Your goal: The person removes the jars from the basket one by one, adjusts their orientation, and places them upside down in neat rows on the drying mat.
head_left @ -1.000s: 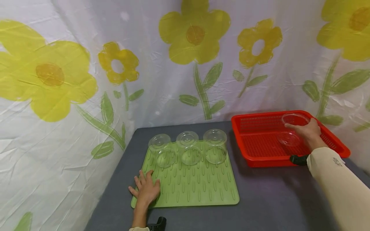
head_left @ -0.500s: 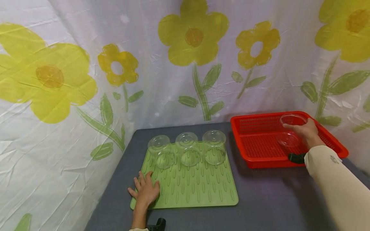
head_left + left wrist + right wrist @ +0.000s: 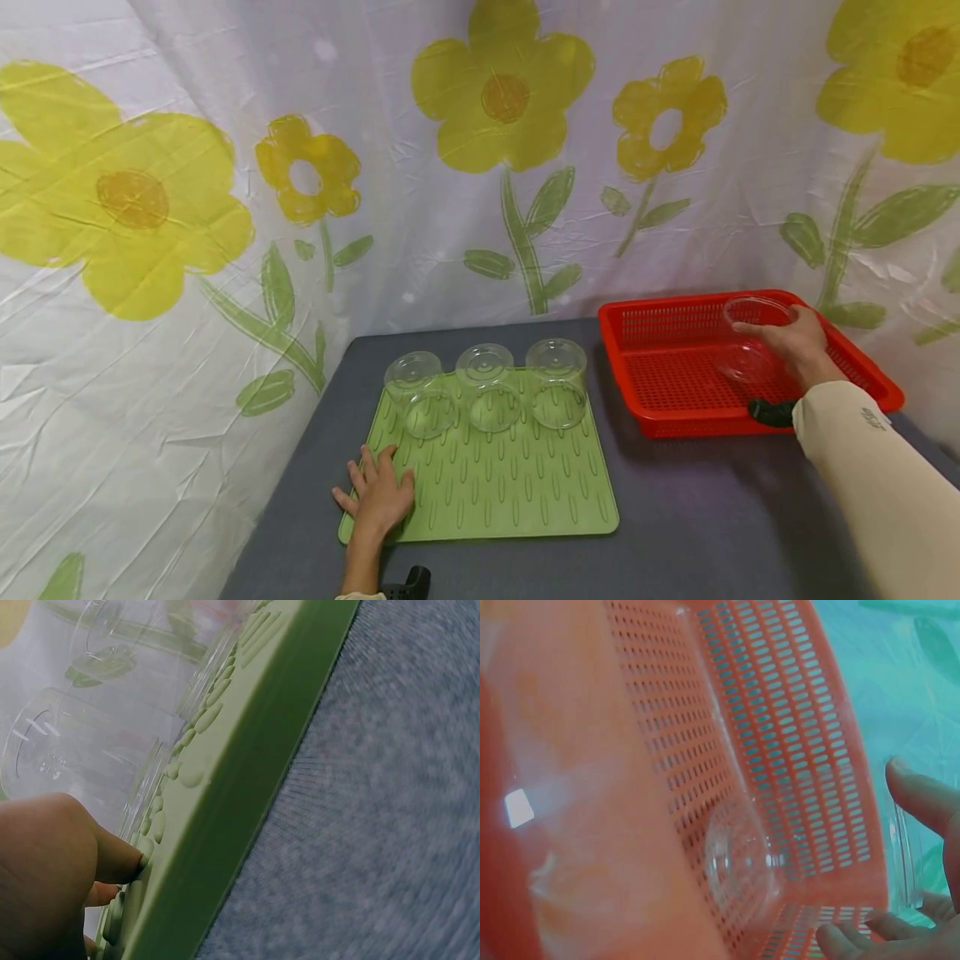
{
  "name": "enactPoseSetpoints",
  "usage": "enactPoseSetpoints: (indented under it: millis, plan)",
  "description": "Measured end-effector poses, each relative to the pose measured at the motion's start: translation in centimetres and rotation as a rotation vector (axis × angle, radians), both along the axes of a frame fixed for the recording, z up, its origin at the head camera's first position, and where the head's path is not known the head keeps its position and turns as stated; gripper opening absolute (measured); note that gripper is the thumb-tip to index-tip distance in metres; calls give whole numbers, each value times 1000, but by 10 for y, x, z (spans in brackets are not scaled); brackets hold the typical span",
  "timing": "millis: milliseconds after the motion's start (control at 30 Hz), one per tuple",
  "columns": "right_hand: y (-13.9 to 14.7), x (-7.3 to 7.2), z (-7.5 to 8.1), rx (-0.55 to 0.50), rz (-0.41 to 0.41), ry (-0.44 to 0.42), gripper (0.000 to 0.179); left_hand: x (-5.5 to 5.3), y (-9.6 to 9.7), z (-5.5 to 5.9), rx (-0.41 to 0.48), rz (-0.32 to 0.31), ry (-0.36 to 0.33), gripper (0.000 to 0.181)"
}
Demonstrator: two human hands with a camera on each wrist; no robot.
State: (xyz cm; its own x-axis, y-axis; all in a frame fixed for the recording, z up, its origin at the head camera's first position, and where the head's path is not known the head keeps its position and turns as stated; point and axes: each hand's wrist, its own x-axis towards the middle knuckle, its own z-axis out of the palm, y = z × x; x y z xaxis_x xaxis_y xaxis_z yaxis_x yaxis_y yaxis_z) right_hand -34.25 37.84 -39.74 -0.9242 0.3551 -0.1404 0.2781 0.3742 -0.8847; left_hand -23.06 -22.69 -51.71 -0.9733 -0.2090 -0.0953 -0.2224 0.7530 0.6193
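Observation:
My right hand (image 3: 801,342) reaches into the red basket and grips a clear plastic cup (image 3: 744,362) near its rim. The right wrist view shows the cup's round base (image 3: 739,861) low in the basket, thumb and fingers on opposite sides of the rim. My left hand (image 3: 382,496) rests with spread fingers on the lower left of a green ridged mat (image 3: 517,500). Ahead of it, three clear plastic cups stand upside down in a row along the mat's far edge: left cup (image 3: 420,392), middle cup (image 3: 489,387), right cup (image 3: 557,383).
The red perforated basket (image 3: 652,421) stands right of the mat on a dark grey table (image 3: 675,517). A white fabric backdrop (image 3: 405,233) with yellow flowers hangs behind and to the left. Dark wrist devices sit on both wrists, the right wrist device (image 3: 772,413) overlapping the basket's front rim.
The head view has shifted slightly. My right hand stays on the cup in the basket, and my left hand keeps its place on the mat.

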Motion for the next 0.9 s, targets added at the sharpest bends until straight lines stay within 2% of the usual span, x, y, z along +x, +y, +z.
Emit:
enactPoseSetpoints:
  millis: [300,567,900]
  plan:
    - [-6,2,3,24,100,50,116,2,0,0,-11,9,7,60]
    - [-9,6,4,89,138,130,112,3,0,-1,0,0,8,61]
    - [-20,15,23,104,201,174,113,2,-3,2,9,-23,15,59]
